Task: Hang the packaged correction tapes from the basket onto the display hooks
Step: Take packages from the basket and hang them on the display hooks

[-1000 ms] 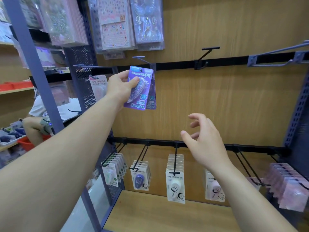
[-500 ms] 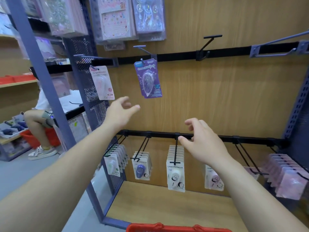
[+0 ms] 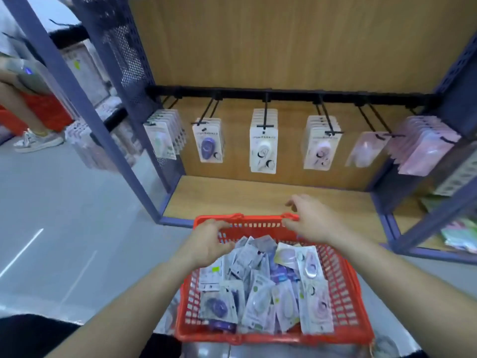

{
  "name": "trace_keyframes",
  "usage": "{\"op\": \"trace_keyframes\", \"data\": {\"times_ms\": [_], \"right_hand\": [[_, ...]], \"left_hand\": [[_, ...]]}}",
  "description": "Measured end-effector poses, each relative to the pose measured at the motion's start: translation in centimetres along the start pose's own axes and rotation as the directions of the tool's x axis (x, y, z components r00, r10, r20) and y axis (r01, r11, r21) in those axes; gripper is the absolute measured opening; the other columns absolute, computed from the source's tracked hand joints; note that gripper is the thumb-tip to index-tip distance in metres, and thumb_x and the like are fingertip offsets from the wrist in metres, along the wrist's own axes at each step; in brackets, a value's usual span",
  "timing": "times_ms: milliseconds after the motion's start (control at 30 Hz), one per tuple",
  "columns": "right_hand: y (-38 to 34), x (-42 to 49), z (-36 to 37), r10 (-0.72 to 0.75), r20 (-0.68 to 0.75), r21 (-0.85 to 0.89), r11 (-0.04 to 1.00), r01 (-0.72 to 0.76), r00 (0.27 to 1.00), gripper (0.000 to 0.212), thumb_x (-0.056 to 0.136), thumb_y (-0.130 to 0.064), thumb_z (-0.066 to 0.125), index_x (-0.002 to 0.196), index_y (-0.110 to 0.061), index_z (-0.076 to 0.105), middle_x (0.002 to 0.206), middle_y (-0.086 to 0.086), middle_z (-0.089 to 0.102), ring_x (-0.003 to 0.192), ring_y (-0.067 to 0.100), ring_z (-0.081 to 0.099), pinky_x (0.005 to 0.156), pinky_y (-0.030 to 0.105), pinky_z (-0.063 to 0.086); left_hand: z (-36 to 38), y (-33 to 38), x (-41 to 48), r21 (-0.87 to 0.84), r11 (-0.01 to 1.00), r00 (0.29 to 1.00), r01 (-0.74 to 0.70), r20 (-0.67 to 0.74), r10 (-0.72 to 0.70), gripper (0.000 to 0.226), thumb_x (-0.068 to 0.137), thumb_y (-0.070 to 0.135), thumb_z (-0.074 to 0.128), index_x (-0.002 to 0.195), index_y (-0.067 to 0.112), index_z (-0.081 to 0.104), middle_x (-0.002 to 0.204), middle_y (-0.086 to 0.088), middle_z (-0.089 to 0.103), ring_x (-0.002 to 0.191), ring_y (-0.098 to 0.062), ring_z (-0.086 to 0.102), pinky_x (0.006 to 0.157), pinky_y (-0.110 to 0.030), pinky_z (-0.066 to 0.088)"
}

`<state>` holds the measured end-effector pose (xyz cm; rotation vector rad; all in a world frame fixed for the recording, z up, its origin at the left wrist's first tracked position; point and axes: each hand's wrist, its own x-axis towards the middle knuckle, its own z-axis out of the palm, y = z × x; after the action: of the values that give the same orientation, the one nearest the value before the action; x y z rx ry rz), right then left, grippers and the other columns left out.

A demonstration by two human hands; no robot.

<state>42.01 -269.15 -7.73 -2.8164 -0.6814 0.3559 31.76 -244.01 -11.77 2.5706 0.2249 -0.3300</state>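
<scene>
Left hand (image 3: 209, 244) and right hand (image 3: 312, 223) hover open and empty over the basket (image 3: 344, 282). Many tapes (image 3: 260, 288) lie inside, unhung; mid-frame hooks (image 3: 265, 117) already hold some.

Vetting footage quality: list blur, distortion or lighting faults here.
Head view: motion blur smears the packages in the basket, the left hand and right hand; wide-angle distortion tilts the blue shelf posts outward; lighting looks even, without hard shadows.

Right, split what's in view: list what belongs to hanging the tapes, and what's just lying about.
Job: red basket; tape packs in it; hooks on the black rail; left hand and right hand at its far rim.
Lying about: another person's shoe; red bin far left; pastel packs far right.
</scene>
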Motion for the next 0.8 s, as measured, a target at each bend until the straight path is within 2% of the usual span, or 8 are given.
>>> {"op": "trace_keyframes", "data": {"times_ms": [67,167,300,500,600,700,800], "right_hand": [[1.1,-0.8,4.4,0.031,0.11,-0.001,1.0,-0.031,0.993,0.051,0.092,-0.049,0.062,0.135,-0.023,0.051,0.133,0.002,0.054,0.122,0.027,0.058,0.096,0.041,0.05],[2.4,-1.4,10.5,0.06,0.255,0.001,0.998,-0.062,0.965,0.047,0.093,-0.046,0.061,0.132,-0.022,0.05,0.13,0.003,0.052,0.119,0.03,0.059,0.094,0.042,0.05],[3.4,-0.9,16.7,0.067,0.38,0.101,0.988,-0.113,0.922,0.047,0.094,-0.045,0.061,0.132,-0.02,0.05,0.128,0.005,0.051,0.116,0.028,0.057,0.094,0.042,0.05],[4.1,1.9,21.8,0.091,0.364,0.278,0.939,-0.201,0.927,0.042,0.098,-0.033,0.06,0.133,-0.012,0.054,0.131,0.007,0.053,0.121,0.029,0.055,0.1,0.04,0.047],[4.1,3.6,23.4,0.119,0.32,0.383,0.891,-0.243,0.94,0.04,0.099,-0.027,0.059,0.136,-0.013,0.055,0.126,0.003,0.061,0.113,0.023,0.061,0.093,0.034,0.048],[3.9,4.9,24.9,0.16,0.311,0.453,0.842,-0.294,0.937,0.036,0.1,-0.023,0.057,0.135,-0.013,0.057,0.102,-0.006,0.065,0.102,0.023,0.066,0.085,0.035,0.051],[3.5,5.8,26.2,0.163,0.341,0.467,0.825,-0.318,0.926,0.041,0.101,-0.024,0.058,0.141,-0.016,0.053,0.104,-0.003,0.072,0.106,0.025,0.066,0.09,0.04,0.053]], "left_hand": [[3.5,-1.6,-0.2,-0.031,0.998,0.997,0.055,0.063,-0.053,0.06,0.088,0.044,0.071,0.139,0.014,0.06,0.137,-0.007,0.06,0.122,-0.026,0.061,0.101,-0.031,0.047],[7.7,-3.3,0.1,-0.079,0.985,0.983,0.151,0.115,-0.141,0.057,0.092,0.036,0.071,0.143,0.014,0.056,0.141,-0.005,0.058,0.122,-0.024,0.061,0.099,-0.029,0.047],[11.9,-4.5,1.9,-0.067,0.978,0.972,0.198,0.14,-0.187,0.059,0.091,0.037,0.073,0.142,0.014,0.055,0.143,-0.007,0.057,0.125,-0.024,0.058,0.103,-0.033,0.046],[14.5,-5.2,7.1,-0.024,0.979,0.979,0.204,-0.013,-0.204,0.064,0.084,0.041,0.077,0.141,0.02,0.055,0.141,-0.001,0.059,0.13,-0.023,0.053,0.108,-0.038,0.043],[15.2,-6.0,9.8,0.092,0.98,0.984,0.177,-0.043,-0.173,0.06,0.085,0.042,0.074,0.14,0.024,0.055,0.138,0.001,0.062,0.128,-0.023,0.056,0.114,-0.039,0.035],[16.1,-6.8,11.8,0.17,0.966,0.98,0.195,0.011,-0.2,0.064,0.086,0.046,0.07,0.144,0.025,0.051,0.139,0.001,0.063,0.129,-0.024,0.057,0.116,-0.04,0.031],[17.1,-7.2,12.7,0.303,0.939,0.974,0.163,0.101,-0.201,0.071,0.084,0.053,0.071,0.147,0.028,0.047,0.14,-0.002,0.061,0.131,-0.025,0.054,0.109,-0.042,0.034]]}}
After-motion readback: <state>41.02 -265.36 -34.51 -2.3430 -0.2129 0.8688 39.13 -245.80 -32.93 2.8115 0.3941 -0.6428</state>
